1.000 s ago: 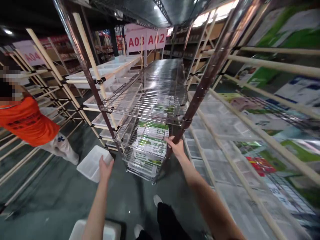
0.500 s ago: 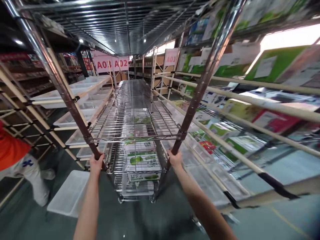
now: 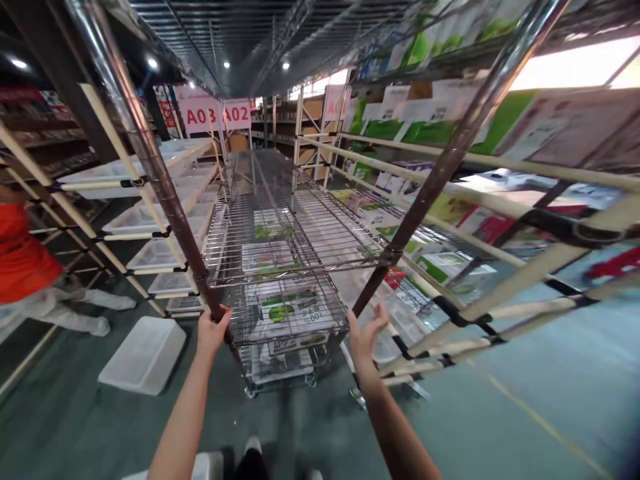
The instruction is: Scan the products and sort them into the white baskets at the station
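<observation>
So I'm standing at the near end of a tall wire shelving cart (image 3: 280,240), chrome grid decks stacked on dark round corner poles, its long side running straight away from me down the aisle toward the pink A03/A02 signs (image 3: 217,115). The lower decks carry flat green-and-white cartons (image 3: 293,310) lying on their backs. Both sides of the aisle are wooden-slat racks (image 3: 500,200), clear plastic trays on the left, printed boxes on the right. One white plastic tray (image 3: 143,345) sits on the floor just left of the cart. A person in an orange shirt (image 3: 23,257) is off to my left. My left hand (image 3: 213,330) is wrapped around the near left pole (image 3: 165,193), fingers closed tight on it. My right hand (image 3: 364,333) is spread open, palm up, just beside the near right pole (image 3: 430,193) and not gripping it.
</observation>
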Demonstrator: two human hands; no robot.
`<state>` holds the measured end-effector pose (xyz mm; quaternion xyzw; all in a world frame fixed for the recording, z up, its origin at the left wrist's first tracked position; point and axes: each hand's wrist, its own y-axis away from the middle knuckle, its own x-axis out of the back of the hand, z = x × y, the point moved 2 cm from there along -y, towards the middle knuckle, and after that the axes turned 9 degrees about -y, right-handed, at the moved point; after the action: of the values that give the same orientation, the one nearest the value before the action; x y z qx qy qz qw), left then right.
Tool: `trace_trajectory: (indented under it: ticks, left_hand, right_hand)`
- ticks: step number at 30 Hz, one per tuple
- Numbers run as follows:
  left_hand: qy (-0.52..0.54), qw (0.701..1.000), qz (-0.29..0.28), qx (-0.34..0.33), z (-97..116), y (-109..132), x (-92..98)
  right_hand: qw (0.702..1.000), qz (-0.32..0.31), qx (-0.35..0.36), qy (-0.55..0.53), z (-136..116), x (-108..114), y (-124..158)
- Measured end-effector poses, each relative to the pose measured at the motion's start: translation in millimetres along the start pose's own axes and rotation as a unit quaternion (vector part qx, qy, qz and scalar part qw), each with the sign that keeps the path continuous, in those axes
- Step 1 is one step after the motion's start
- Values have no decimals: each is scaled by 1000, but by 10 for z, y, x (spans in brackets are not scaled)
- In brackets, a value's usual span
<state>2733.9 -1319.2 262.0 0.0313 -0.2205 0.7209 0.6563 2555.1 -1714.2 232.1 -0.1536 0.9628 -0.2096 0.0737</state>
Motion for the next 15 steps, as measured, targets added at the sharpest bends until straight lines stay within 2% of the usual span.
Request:
trace_trajectory:
  ticks: [2, 3, 6, 8, 11, 13, 15]
  left_hand:
    - [4, 999, -33, -8, 145, 223, -37]
    - [7, 998, -53, -14, 200, 329, -60]
    - [26, 991, -126, -40, 228, 611, -155]
    - [37, 980, -187, -60, 114, 771, -230]
    - [34, 946, -309, -94, -175, 959, -287]
    - [35, 891, -418, -172, -336, 1006, -262]
    - [30, 823, -486, -291, -434, 904, -211]
  right_hand:
    - [999, -53, 5, -11, -124, 154, 494]
    - [995, -98, 7, -26, -216, 160, 722]
    - [969, -235, 46, -65, -642, -66, 1197]
    - [954, -283, 74, -61, -1006, -286, 1334]
    - [949, -304, 65, -44, -1481, -500, 1496]
    - [957, -282, 59, -25, -1673, -520, 1679]
    - [977, -200, 78, 16, -1776, -436, 1894]
